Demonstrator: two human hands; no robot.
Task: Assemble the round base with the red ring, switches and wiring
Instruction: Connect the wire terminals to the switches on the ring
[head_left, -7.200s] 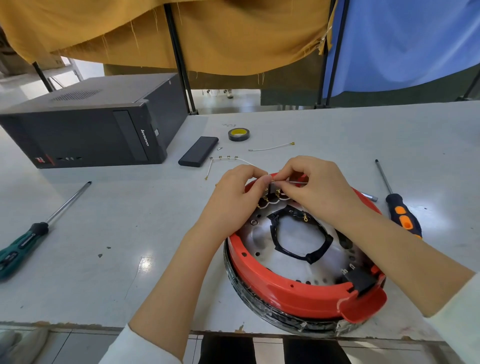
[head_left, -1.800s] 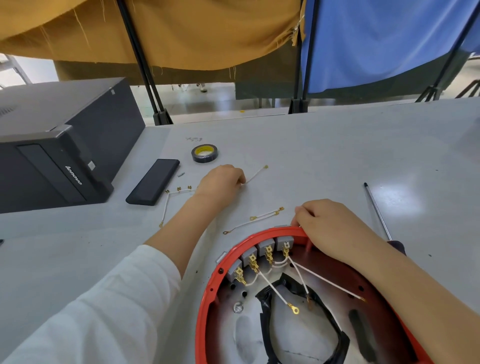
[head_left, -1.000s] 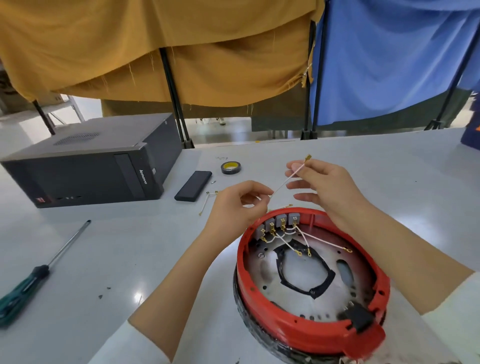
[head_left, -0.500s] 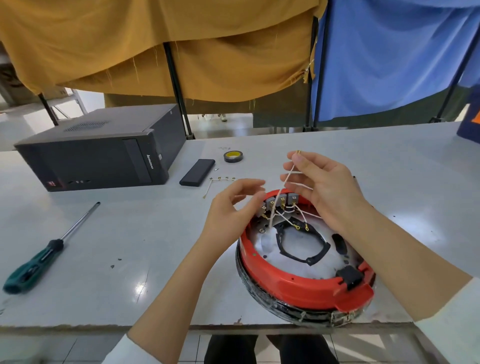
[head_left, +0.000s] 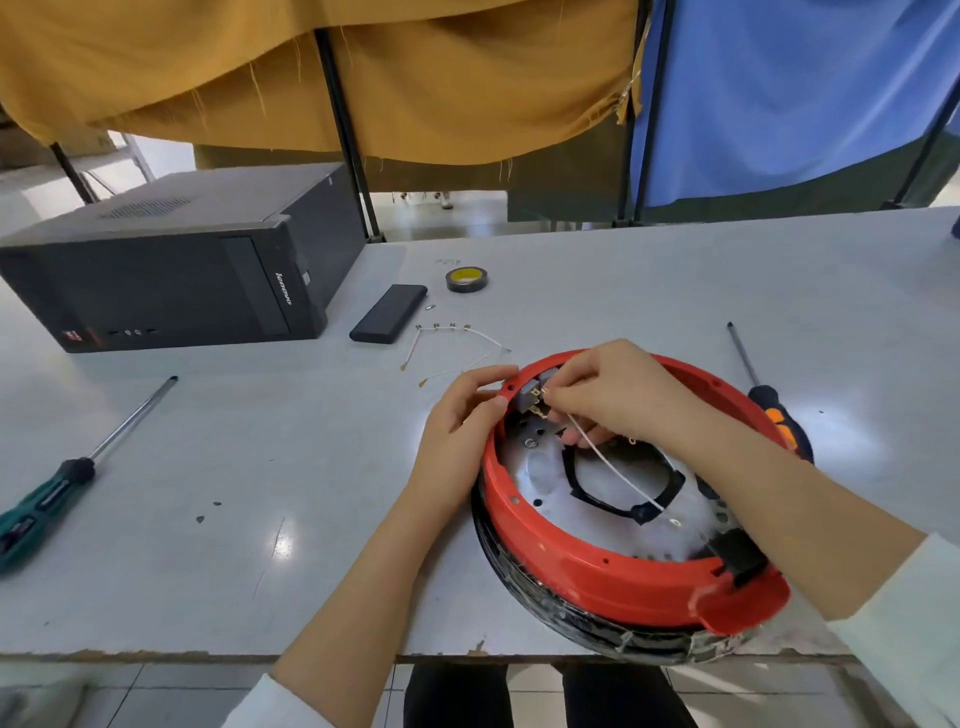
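The round base (head_left: 597, 631) lies near the table's front edge with the red ring (head_left: 566, 564) seated on it. Grey switches (head_left: 530, 393) with brass terminals sit along the ring's far inner wall. My left hand (head_left: 465, 415) grips the ring's far left rim from outside. My right hand (head_left: 618, 395) reaches inside the ring and pinches one end of a white wire (head_left: 615, 475) at the switch terminals. The wire trails down over the metal plate to the black frame (head_left: 623, 506). Other switches are hidden by my right hand.
Spare white wires (head_left: 452, 345) with brass lugs lie behind the ring. A black flat case (head_left: 388, 320), a tape roll (head_left: 466, 279) and a black computer case (head_left: 171, 270) stand further back. A green screwdriver (head_left: 67, 475) lies left, an orange-black one (head_left: 774, 413) right.
My right hand has come down from above the ring, bringing the wire end to the switch terminals. My left hand has let go of the wire and taken hold of the red rim.
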